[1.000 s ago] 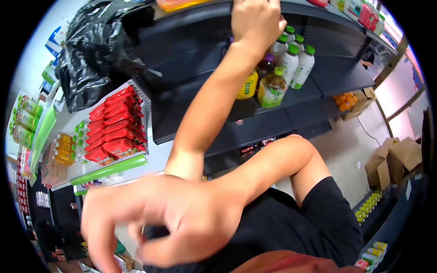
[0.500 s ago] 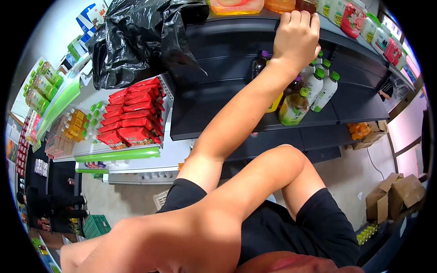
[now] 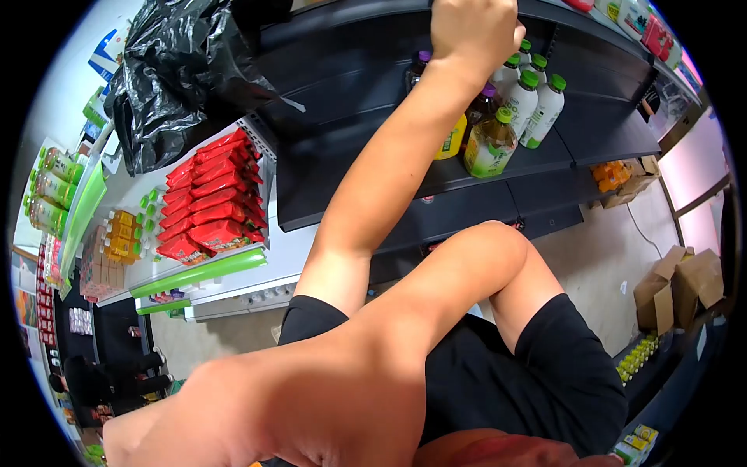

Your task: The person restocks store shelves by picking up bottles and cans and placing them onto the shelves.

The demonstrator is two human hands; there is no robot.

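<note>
My left hand (image 3: 475,35) reaches up to the front edge of the upper black shelf (image 3: 342,17), its fingers curled at that edge and partly cut off by the top of the view. Below and right of it stand white bottles with green caps (image 3: 545,113), a green-labelled bottle (image 3: 490,148), dark bottles with purple caps and a yellow-labelled item (image 3: 453,142). My right hand (image 3: 288,405) is bent across, very close to the camera at the bottom; its fingers are mostly out of sight.
A black plastic bag (image 3: 183,86) hangs at upper left above stacked red packets (image 3: 214,194). Yellow drinks (image 3: 123,233) stand farther left. Open cardboard boxes (image 3: 677,288) are on the floor at right. A person in dark clothes (image 3: 101,377) is at lower left.
The view has tilted, so the shelves sit lower and then higher in the frame. My right hand has moved closer to the camera, and its spread fingers are no longer visible.
</note>
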